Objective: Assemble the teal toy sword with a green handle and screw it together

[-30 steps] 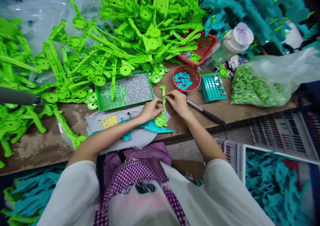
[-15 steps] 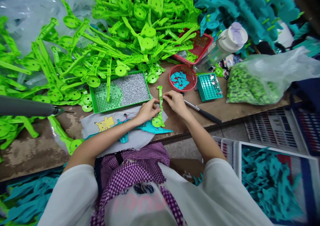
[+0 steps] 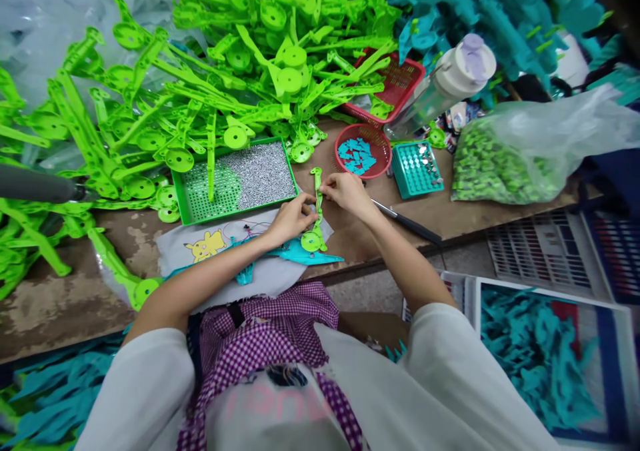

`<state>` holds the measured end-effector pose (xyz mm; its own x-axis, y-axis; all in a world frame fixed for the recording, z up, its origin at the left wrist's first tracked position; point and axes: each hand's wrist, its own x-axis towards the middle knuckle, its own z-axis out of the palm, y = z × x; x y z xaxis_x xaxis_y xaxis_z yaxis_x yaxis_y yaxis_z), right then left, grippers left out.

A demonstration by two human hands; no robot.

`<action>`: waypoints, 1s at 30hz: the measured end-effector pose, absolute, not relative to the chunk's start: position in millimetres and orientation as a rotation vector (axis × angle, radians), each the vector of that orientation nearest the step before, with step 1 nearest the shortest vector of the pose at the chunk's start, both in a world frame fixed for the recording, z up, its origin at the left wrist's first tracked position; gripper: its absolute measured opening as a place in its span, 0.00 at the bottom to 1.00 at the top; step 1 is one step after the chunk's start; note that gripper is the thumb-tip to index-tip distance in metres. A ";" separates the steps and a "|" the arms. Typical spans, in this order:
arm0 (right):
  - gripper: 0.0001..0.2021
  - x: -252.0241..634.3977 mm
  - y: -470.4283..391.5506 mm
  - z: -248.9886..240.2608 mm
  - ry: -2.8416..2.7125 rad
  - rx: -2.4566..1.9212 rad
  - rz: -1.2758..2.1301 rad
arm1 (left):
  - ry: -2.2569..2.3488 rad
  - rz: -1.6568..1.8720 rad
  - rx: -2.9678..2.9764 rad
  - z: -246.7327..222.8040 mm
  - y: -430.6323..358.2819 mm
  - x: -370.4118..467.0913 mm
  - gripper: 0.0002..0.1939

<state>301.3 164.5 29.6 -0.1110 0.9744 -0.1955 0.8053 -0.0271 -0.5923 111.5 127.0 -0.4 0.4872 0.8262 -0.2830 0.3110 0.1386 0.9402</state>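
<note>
A bright green plastic piece with a round disc end stands lengthwise before me, its disc over a flat teal plastic part. My left hand is closed, with its fingertips on the left side of the green piece. On the other side, my right hand pinches close against the piece's upper half; anything tiny between its fingertips is too small to make out. A thin red wire loops over the cloth beneath, near the left forearm.
A green tray of small metal pieces lies behind my left hand. Beyond are heaped green parts, a red basket of teal bits, a teal block and a black-handled rod. A grey tool juts in from the left.
The view has shifted slightly, so the bench things sit a little further left. Both hands stay at the green piece, the right fingertips still against it.
</note>
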 end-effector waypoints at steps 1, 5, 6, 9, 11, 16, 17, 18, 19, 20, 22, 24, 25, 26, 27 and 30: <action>0.04 302.4 165.6 28.9 -1.976 -1.864 0.884 | 1.062 0.498 1.437 -0.7 126.9 111.5 0.17; 0.03 308.1 167.8 25.7 -1.987 -1.773 0.963 | 1.065 0.493 1.440 2.0 127.5 110.8 0.24; 0.03 309.4 167.9 24.6 -1.978 -1.734 0.984 | 1.061 0.482 1.443 3.3 128.1 110.5 0.28; 0.05 312.9 168.5 20.5 -1.933 -1.609 1.063 | 1.039 0.421 1.467 6.8 131.2 110.3 0.35; 0.06 315.2 170.3 18.2 -1.919 -1.541 1.110 | 1.032 0.383 1.488 8.3 133.3 110.5 0.35; 0.06 320.8 180.1 19.0 -1.975 -1.442 1.233 | 1.049 0.333 1.479 10.5 135.5 111.9 0.37; 0.05 321.7 182.2 19.7 -1.998 -1.430 1.250 | 1.055 0.331 1.474 10.9 135.5 112.2 0.37; 0.05 322.4 184.3 20.4 -2.020 -1.420 1.263 | 1.059 0.329 1.470 11.2 135.4 112.4 0.37; 0.04 322.8 186.1 20.7 -2.038 -1.414 1.274 | 1.058 0.326 1.467 11.3 135.4 112.5 0.37; 0.04 323.0 187.8 20.6 -2.048 -1.413 1.287 | 1.054 0.324 1.465 11.3 135.3 112.4 0.37; 0.04 322.7 190.5 19.4 -2.049 -1.424 1.312 | 1.047 0.327 1.466 10.7 135.3 112.1 0.38; 0.03 321.6 192.8 17.4 -2.041 -1.438 1.332 | 1.041 0.337 1.470 9.6 135.4 111.6 0.38; 0.03 321.1 193.9 16.6 -2.039 -1.444 1.340 | 1.038 0.343 1.471 9.0 135.4 111.4 0.38; 0.03 320.7 194.9 16.0 -2.042 -1.446 1.348 | 1.036 0.346 1.471 8.4 135.5 111.2 0.38; 0.03 320.6 195.7 15.6 -2.051 -1.444 1.355 | 1.035 0.348 1.468 7.9 135.5 111.2 0.38; 0.03 322.1 196.6 16.4 -2.087 -1.417 1.353 | 1.042 0.347 1.451 7.2 135.6 111.6 0.38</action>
